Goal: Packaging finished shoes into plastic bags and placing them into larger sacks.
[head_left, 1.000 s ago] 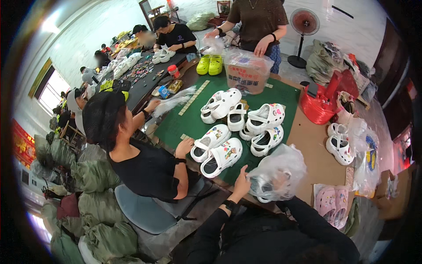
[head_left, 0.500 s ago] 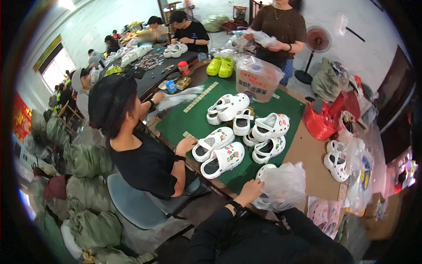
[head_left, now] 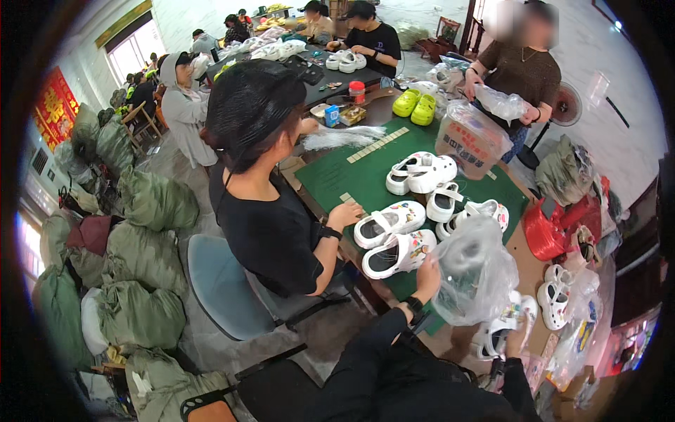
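My left hand [head_left: 426, 281] is closed on the edge of a clear plastic bag [head_left: 470, 274], which hangs puffed out over the table's near edge. Lower down on the right, my right hand [head_left: 519, 340] grips a pair of white clogs [head_left: 490, 339] with coloured charms; its fingers partly hide them. Just beyond the bag, a pair of white clogs with charms [head_left: 402, 252] lies on the green mat [head_left: 330, 169]. Behind the bag stand more white clogs [head_left: 443, 202], partly covered by it, and farther back another white pair [head_left: 422, 174].
A person in black [head_left: 264, 218] sits close on my left, one hand beside the clogs. Across the table, another person [head_left: 524, 70] handles plastic bags behind a clear tub [head_left: 472, 141]. Red plastic material [head_left: 545, 228] and white clogs [head_left: 555, 299] lie on the right. Green sacks [head_left: 144, 253] fill the floor at left.
My view has swung to the right. The bag has been lifted and spread by my left hand, and my right hand, hidden before, now shows with the white clogs at the right.
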`<state>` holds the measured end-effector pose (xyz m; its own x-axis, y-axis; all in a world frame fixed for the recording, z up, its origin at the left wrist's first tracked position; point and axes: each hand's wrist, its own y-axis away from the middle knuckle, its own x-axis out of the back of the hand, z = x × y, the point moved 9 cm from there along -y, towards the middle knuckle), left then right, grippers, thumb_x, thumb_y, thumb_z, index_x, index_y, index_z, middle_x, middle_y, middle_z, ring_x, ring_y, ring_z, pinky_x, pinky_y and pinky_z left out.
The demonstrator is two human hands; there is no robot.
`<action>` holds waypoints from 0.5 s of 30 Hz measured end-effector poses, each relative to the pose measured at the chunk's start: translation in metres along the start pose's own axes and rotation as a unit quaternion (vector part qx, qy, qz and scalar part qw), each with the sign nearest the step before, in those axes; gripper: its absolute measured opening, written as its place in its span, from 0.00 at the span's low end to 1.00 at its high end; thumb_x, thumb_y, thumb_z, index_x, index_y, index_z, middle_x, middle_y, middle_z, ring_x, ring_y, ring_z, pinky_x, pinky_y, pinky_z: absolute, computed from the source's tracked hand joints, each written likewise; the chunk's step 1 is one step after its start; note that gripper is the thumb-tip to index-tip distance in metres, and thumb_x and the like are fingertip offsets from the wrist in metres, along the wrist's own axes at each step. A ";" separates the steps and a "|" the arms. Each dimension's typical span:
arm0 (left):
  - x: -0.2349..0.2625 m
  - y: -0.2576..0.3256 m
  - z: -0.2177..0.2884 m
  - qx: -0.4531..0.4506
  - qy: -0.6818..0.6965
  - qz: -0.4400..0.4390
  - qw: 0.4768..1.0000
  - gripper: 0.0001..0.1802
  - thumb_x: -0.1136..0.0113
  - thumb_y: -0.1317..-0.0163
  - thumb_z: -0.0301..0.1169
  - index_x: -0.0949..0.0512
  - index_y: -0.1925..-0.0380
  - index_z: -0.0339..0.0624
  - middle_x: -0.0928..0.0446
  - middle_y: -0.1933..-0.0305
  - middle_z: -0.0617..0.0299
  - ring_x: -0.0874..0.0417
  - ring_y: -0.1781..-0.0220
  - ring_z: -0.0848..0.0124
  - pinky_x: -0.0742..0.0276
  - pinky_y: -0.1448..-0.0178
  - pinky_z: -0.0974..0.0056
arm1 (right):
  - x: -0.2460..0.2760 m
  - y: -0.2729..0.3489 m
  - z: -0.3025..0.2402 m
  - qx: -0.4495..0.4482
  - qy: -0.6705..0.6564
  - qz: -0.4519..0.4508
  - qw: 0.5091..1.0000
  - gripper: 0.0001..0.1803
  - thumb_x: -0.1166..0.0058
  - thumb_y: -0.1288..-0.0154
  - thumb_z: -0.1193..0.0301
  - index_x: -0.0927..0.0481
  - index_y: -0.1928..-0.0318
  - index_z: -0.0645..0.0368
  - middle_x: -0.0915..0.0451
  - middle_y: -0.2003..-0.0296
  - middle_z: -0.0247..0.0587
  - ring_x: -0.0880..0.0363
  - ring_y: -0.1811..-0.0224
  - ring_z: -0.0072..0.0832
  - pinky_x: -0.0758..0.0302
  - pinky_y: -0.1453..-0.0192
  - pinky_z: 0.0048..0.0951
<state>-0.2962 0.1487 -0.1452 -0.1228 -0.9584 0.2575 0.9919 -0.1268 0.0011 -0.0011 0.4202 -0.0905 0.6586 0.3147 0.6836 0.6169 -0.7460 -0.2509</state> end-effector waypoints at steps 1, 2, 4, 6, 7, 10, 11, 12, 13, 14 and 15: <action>0.001 -0.006 0.012 0.011 0.009 0.026 1.000 0.14 0.58 0.40 0.34 0.30 0.59 0.39 0.25 0.66 0.41 0.25 0.63 0.45 0.32 0.61 0.48 | 0.025 -0.005 0.015 0.013 0.052 0.030 0.998 0.31 0.58 0.52 0.84 0.39 0.42 0.64 0.35 0.45 0.52 0.38 0.42 0.39 0.46 0.37 0.31; 0.000 -0.009 0.024 0.022 0.017 0.049 0.998 0.14 0.58 0.40 0.34 0.30 0.59 0.39 0.25 0.66 0.42 0.25 0.63 0.46 0.32 0.61 0.48 | 0.047 -0.008 0.038 0.008 0.005 0.052 0.999 0.30 0.56 0.49 0.83 0.39 0.42 0.64 0.35 0.45 0.52 0.39 0.41 0.40 0.47 0.36 0.32; 0.007 -0.024 0.039 0.034 -0.002 0.028 0.999 0.15 0.58 0.40 0.34 0.30 0.57 0.41 0.25 0.67 0.41 0.25 0.63 0.46 0.32 0.60 0.49 | 0.077 -0.013 0.006 -0.004 0.163 0.110 0.981 0.36 0.64 0.58 0.86 0.43 0.40 0.65 0.40 0.43 0.55 0.43 0.39 0.40 0.49 0.34 0.34; -0.008 -0.031 0.062 0.035 -0.008 -0.011 0.999 0.16 0.58 0.40 0.35 0.31 0.55 0.43 0.26 0.68 0.40 0.25 0.63 0.46 0.31 0.60 0.49 | 0.124 -0.017 0.037 -0.043 0.073 0.169 0.982 0.38 0.61 0.58 0.83 0.44 0.39 0.64 0.42 0.42 0.54 0.45 0.37 0.40 0.49 0.34 0.36; -0.018 -0.035 0.070 0.025 0.004 -0.048 0.999 0.17 0.57 0.41 0.34 0.32 0.52 0.43 0.25 0.65 0.43 0.25 0.62 0.47 0.31 0.60 0.50 | 0.130 -0.021 0.031 -0.043 0.073 0.168 0.982 0.38 0.61 0.58 0.83 0.44 0.39 0.64 0.42 0.42 0.54 0.45 0.37 0.40 0.49 0.34 0.36; -0.042 -0.033 0.093 -0.045 0.030 -0.077 0.996 0.19 0.56 0.41 0.37 0.33 0.49 0.46 0.25 0.62 0.46 0.25 0.61 0.49 0.30 0.59 0.51 | 0.167 -0.023 -0.023 0.133 -0.100 0.195 0.966 0.37 0.57 0.51 0.76 0.49 0.37 0.64 0.46 0.39 0.50 0.47 0.36 0.38 0.50 0.33 0.38; -0.044 -0.030 0.106 -0.104 0.040 -0.066 0.992 0.21 0.55 0.40 0.40 0.33 0.48 0.48 0.25 0.62 0.44 0.25 0.60 0.49 0.30 0.58 0.51 | 0.177 -0.021 -0.042 0.175 -0.092 0.174 0.965 0.34 0.55 0.45 0.74 0.50 0.37 0.64 0.48 0.38 0.48 0.47 0.37 0.37 0.51 0.33 0.39; -0.048 -0.028 0.105 -0.101 0.039 -0.067 0.992 0.21 0.55 0.40 0.40 0.33 0.48 0.48 0.25 0.62 0.44 0.25 0.60 0.49 0.30 0.58 0.51 | 0.175 -0.017 -0.081 0.170 -0.071 0.157 0.970 0.35 0.54 0.44 0.74 0.52 0.37 0.64 0.50 0.37 0.47 0.49 0.36 0.36 0.52 0.33 0.37; -0.058 -0.023 0.116 -0.134 0.064 -0.096 0.984 0.21 0.55 0.40 0.41 0.34 0.47 0.49 0.25 0.61 0.45 0.25 0.60 0.49 0.30 0.58 0.52 | 0.171 -0.012 -0.113 0.168 -0.069 0.160 0.970 0.35 0.54 0.44 0.74 0.52 0.37 0.64 0.50 0.37 0.47 0.49 0.36 0.36 0.52 0.33 0.37; -0.071 -0.012 0.133 -0.172 0.080 -0.130 0.973 0.22 0.54 0.40 0.42 0.34 0.46 0.50 0.25 0.60 0.46 0.25 0.60 0.49 0.30 0.58 0.52 | 0.170 -0.006 -0.128 0.148 -0.102 0.156 0.971 0.35 0.54 0.43 0.74 0.52 0.36 0.63 0.51 0.37 0.47 0.49 0.36 0.36 0.52 0.33 0.37; -0.075 -0.007 0.142 -0.176 0.082 -0.141 0.971 0.22 0.54 0.40 0.42 0.34 0.46 0.50 0.25 0.60 0.46 0.25 0.60 0.49 0.30 0.58 0.52 | 0.172 -0.002 -0.134 0.133 -0.124 0.152 0.972 0.35 0.54 0.43 0.74 0.53 0.36 0.62 0.51 0.36 0.46 0.50 0.35 0.36 0.52 0.32 0.36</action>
<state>-0.2894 0.2576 -0.0278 -0.4193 -0.8974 0.1377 0.8494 -0.4413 -0.2895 0.0532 0.3968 0.1196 0.8909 0.2599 0.3724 0.4455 -0.6588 -0.6062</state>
